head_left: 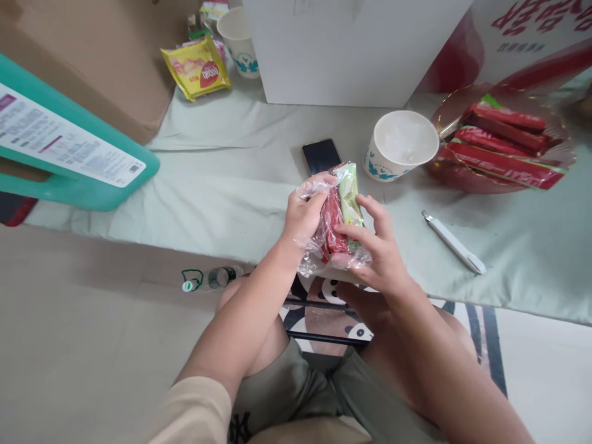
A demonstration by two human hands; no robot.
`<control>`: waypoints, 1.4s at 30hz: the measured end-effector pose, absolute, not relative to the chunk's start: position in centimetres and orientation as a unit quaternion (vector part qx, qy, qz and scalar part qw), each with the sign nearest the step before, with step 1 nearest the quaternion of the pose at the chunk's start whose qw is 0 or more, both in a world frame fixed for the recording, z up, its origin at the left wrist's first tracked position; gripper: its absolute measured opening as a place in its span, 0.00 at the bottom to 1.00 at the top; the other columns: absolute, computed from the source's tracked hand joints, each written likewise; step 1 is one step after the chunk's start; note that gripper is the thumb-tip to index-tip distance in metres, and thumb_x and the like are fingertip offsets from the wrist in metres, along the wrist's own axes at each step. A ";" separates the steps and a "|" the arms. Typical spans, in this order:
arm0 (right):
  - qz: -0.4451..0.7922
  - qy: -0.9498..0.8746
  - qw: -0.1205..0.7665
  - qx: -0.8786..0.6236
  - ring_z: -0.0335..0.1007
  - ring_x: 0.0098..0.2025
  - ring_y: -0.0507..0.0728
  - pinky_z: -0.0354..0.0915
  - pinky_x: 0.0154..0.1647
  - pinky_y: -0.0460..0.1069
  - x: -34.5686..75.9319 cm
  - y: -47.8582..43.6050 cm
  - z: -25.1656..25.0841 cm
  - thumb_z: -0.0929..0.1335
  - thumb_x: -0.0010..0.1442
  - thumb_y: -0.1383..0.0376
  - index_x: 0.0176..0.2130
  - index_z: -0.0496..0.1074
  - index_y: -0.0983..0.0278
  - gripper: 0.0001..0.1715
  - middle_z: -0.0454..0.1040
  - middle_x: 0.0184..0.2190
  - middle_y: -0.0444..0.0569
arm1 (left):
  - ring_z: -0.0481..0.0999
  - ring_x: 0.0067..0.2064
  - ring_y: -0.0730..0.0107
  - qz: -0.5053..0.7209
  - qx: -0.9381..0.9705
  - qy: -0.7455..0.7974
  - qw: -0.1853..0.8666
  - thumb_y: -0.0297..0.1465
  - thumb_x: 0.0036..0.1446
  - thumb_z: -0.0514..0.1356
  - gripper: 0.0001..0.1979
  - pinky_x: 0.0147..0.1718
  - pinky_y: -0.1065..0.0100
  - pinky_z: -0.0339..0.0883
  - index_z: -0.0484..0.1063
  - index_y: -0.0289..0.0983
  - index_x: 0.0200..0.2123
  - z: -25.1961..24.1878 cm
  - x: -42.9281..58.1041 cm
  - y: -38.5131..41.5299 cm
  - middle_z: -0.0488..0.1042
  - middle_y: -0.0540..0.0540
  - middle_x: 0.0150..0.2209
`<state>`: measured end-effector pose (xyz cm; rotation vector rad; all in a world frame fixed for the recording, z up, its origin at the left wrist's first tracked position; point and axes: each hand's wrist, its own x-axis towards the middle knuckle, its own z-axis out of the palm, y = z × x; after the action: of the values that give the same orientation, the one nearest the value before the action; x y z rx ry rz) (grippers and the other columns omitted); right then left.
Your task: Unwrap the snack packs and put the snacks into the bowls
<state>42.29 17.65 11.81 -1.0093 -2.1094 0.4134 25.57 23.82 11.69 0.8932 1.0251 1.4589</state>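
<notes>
Front-left of the near paper cup [398, 147], at the cloth-covered table [222, 185]'s edge, a clear bag [311, 262] holds a red pack [333, 216] & a green pack [350, 188]. L hand [304, 213] grips its left side, thumb pressed on; R hand [382, 246] half-open, fingertips on the right side, can't tell if truly gripping. Risk, prob.: film's thin, so a hard tug could split it & drop packs off the edge. R hand swinging out could tip the cup or catch the white cutter [454, 242] front-right of it; can't tell if blade's out. Phone [320, 156] left of cup might get bumped too. Text: yellow pkt [197, 69] far back-left of cup, upside down, prob. "nabati"; carton [541, 37] back-right, big red Chinese chars, cut off; teal jug [106, 197] far left, label too small; red sticks [506, 165] right of cup, lettering illegible; shorts [272, 391] well front-left, "NY" monogram.
</notes>
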 end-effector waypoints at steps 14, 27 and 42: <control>0.229 -0.687 0.454 -0.519 0.68 0.55 0.64 0.66 0.61 0.63 40.9 17.9 12.1 0.73 0.60 0.56 0.26 0.77 0.57 0.14 0.69 0.46 0.52 | 0.62 0.70 0.53 0.480 0.653 0.450 0.376 0.39 0.68 0.58 0.12 0.71 0.52 0.58 0.79 0.43 0.46 10.3 25.8 22.6 0.66 0.41 0.64; 0.273 -0.591 0.443 -0.616 0.68 0.39 0.58 0.69 0.44 0.55 42.6 18.8 12.1 0.70 0.55 0.60 0.36 0.69 0.59 0.09 0.71 0.37 0.48 | 0.58 0.73 0.45 0.376 0.796 0.352 0.318 0.28 0.52 0.70 0.39 0.70 0.44 0.57 0.60 0.45 0.65 10.3 26.0 21.2 0.55 0.36 0.70; 0.037 -0.548 0.318 -0.773 0.68 0.53 0.74 0.61 0.58 0.73 52.4 18.0 11.9 0.68 0.54 0.60 0.46 0.72 0.60 0.18 0.72 0.43 0.59 | 0.73 0.61 0.53 0.441 0.778 0.392 0.216 0.30 0.57 0.66 0.09 0.62 0.48 0.69 0.78 0.42 0.43 10.9 25.8 21.6 0.72 0.41 0.59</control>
<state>52.36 18.03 11.91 -2.0325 -1.4412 0.0971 25.84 21.64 10.87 2.1570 1.0869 1.2223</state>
